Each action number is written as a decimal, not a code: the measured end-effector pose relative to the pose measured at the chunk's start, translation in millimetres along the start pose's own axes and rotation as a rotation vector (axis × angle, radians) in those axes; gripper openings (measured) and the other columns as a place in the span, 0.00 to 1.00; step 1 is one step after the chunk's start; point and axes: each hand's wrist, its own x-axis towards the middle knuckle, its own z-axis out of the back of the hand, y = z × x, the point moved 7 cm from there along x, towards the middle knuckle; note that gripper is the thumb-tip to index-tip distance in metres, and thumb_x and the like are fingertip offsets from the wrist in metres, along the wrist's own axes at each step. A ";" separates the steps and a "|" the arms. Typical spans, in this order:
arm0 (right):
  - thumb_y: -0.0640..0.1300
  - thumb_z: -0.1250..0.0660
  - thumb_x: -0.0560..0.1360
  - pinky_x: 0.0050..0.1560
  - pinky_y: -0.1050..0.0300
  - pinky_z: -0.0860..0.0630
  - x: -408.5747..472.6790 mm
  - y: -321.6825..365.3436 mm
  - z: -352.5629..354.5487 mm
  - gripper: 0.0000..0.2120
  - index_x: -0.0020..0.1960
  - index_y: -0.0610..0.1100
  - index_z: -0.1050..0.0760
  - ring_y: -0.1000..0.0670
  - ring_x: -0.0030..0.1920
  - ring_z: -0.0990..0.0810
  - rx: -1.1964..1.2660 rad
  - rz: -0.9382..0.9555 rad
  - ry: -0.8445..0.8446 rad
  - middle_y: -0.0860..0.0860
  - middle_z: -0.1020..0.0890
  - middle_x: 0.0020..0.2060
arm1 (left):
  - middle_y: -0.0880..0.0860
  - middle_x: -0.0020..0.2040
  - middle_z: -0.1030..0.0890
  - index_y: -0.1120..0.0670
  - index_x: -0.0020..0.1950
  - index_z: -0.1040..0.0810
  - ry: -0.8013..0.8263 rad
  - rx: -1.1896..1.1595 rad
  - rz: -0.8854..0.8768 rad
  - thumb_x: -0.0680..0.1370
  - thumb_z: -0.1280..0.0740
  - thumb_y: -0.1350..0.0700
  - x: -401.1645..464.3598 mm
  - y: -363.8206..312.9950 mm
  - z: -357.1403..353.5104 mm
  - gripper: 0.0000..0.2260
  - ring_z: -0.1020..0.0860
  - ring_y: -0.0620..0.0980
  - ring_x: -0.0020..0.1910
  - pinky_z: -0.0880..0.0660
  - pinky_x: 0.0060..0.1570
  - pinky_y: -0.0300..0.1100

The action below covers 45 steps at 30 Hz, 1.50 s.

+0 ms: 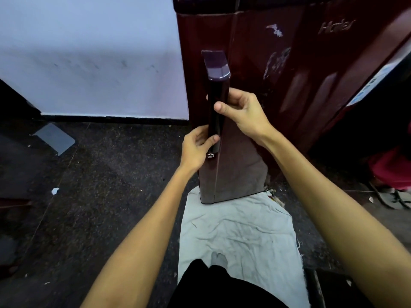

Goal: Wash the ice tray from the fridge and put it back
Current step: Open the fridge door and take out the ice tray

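Note:
A dark maroon fridge [255, 52] stands in front of me, its door closed. A long dark vertical handle [216, 85] runs down the door's left edge. My right hand [240, 110] wraps around the handle at mid height, thumb across its front. My left hand [196, 147] grips the same handle lower down, just above a small metal lock [210, 155]. No ice tray is in view.
A crumpled white cloth [240, 236] lies on the dark speckled floor [100, 185] at the fridge's foot. A pale wall [89, 52] is on the left. A red item and sandals [391, 192] sit at right. My dark-clothed knee [213, 285] is at the bottom.

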 end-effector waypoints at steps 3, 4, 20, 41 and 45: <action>0.32 0.34 0.74 0.53 0.65 0.25 -38.2 8.4 2.8 0.13 0.59 0.40 0.25 0.59 0.51 0.19 -0.006 -0.001 -0.020 0.58 0.15 0.45 | 0.57 0.59 0.20 0.61 0.63 0.25 -0.007 0.018 -0.013 0.77 0.32 0.61 -42.2 -2.0 -9.9 0.15 0.22 0.50 0.60 0.25 0.60 0.43; 0.32 0.34 0.75 0.53 0.66 0.25 -52.2 11.9 4.0 0.13 0.59 0.39 0.25 0.59 0.52 0.19 -0.015 -0.002 -0.034 0.57 0.16 0.45 | 0.55 0.57 0.19 0.58 0.62 0.23 -0.028 0.029 -0.033 0.77 0.32 0.59 -57.0 -4.4 -11.2 0.13 0.21 0.49 0.58 0.24 0.58 0.42; 0.35 0.30 0.73 0.58 0.64 0.25 -263.3 46.4 47.8 0.27 0.70 0.46 0.33 0.55 0.62 0.23 -0.083 0.022 -0.573 0.52 0.24 0.63 | 0.52 0.68 0.28 0.55 0.70 0.32 -0.105 0.126 -0.072 0.74 0.28 0.55 -190.8 -26.7 -45.5 0.26 0.27 0.48 0.64 0.28 0.61 0.42; 0.39 0.25 0.69 0.54 0.54 0.21 -435.6 0.4 163.5 0.20 0.55 0.50 0.30 0.50 0.51 0.22 -0.059 -0.191 -0.709 0.52 0.23 0.50 | 0.46 0.33 0.19 0.55 0.38 0.20 0.031 0.210 -0.127 0.67 0.22 0.57 -275.6 -35.9 -199.0 0.08 0.21 0.35 0.30 0.26 0.34 0.28; 0.38 0.27 0.71 0.57 0.51 0.22 -448.0 -9.2 179.8 0.20 0.60 0.48 0.29 0.48 0.54 0.22 -0.057 -0.202 -0.663 0.50 0.23 0.54 | 0.49 0.36 0.17 0.56 0.42 0.17 0.060 0.265 -0.167 0.67 0.22 0.56 -290.8 -38.8 -236.0 0.07 0.20 0.36 0.33 0.24 0.38 0.30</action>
